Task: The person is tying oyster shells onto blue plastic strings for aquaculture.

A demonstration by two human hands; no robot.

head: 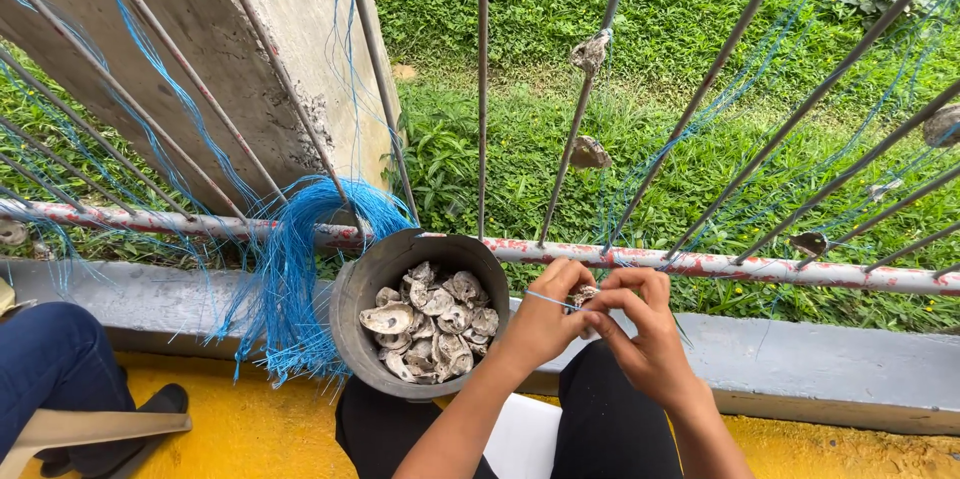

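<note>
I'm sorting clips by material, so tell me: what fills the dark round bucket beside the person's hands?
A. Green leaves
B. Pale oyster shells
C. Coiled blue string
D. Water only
B: the bucket is heaped with pale oyster shells; the bundle of blue string hangs outside it on the railing.

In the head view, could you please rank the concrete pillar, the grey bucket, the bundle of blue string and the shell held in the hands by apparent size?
1. Concrete pillar, largest, though cut off by the frame.
2. Grey bucket and bundle of blue string: they look alike, so I leave them unranked.
3. Shell, smallest, partly hidden between the left hand and right hand.
</note>
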